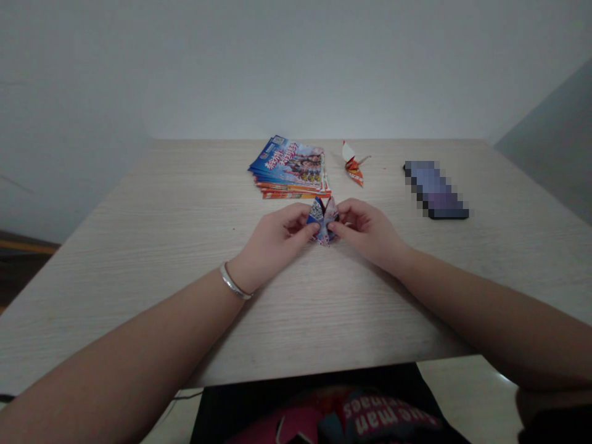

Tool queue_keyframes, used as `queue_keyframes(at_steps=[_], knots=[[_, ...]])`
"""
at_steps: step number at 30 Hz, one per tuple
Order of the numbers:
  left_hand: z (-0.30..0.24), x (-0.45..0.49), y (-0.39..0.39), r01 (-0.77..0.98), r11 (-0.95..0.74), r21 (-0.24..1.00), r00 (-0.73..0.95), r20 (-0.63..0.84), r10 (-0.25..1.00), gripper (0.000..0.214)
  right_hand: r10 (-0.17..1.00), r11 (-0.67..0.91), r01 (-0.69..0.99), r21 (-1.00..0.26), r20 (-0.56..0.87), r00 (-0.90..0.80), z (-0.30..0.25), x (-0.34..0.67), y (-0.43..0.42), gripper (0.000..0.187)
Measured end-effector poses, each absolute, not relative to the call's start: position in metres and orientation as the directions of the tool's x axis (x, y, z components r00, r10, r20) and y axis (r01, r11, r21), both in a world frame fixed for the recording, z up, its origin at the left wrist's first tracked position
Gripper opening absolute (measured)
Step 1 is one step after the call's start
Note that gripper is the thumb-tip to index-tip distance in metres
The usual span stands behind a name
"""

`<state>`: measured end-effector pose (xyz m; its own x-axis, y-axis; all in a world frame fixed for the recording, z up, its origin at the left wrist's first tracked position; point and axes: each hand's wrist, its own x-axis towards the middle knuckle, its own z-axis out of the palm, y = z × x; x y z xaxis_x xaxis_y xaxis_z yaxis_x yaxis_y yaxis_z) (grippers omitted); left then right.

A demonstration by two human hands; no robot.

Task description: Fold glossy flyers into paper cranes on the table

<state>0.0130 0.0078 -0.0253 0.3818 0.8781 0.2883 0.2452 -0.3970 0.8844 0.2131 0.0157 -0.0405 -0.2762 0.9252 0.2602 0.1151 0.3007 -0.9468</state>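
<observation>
Between my two hands is a small piece of folded paper [325,229], printed in blue, pink and white, with two points standing up and a gap between them. My left hand [289,231], with a silver bangle at the wrist, pinches its left side between thumb and fingers. On the right side, my right hand [365,231] grips the paper the same way. Both thumbs press on the near face, and the fingers behind are partly hidden. The paper is held just above or on the table; I cannot tell which.
Beyond my hands lies a fanned stack of printed leaflets [291,165], blue on top with orange edges below. A folded orange and white paper crane [353,166] stands to its right. Farther right, a dark phone [437,190] lies on the pale wooden table [161,246], against the wall.
</observation>
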Motion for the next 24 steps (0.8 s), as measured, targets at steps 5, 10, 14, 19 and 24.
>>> queue_keyframes(at_steps=[5,10,14,19,24], knots=[[-0.031,0.015,0.009,0.158,-0.332,0.930,0.362,0.258,0.896,0.014,0.912,0.325,0.069,-0.943,0.293,-0.288,-0.043,0.211,0.018,0.016],[-0.028,0.016,0.010,0.093,-0.280,0.955,0.320,0.238,0.917,0.012,0.914,0.267,-0.019,-0.964,0.259,-0.311,-0.043,0.210,0.018,0.022],[-0.027,0.016,0.011,0.086,-0.238,0.968,0.343,0.195,0.919,0.015,0.924,0.234,-0.045,-0.971,0.236,-0.301,-0.040,0.210,0.016,0.028],[-0.028,0.019,0.010,-0.051,-0.236,0.971,0.329,0.239,0.914,0.022,0.937,0.232,-0.035,-0.972,0.233,-0.260,-0.034,0.210,0.014,0.023],[-0.022,0.020,0.006,-0.020,-0.285,0.958,0.266,0.280,0.922,0.019,0.939,0.232,0.002,-0.973,0.224,-0.260,-0.030,0.208,0.010,0.018]])
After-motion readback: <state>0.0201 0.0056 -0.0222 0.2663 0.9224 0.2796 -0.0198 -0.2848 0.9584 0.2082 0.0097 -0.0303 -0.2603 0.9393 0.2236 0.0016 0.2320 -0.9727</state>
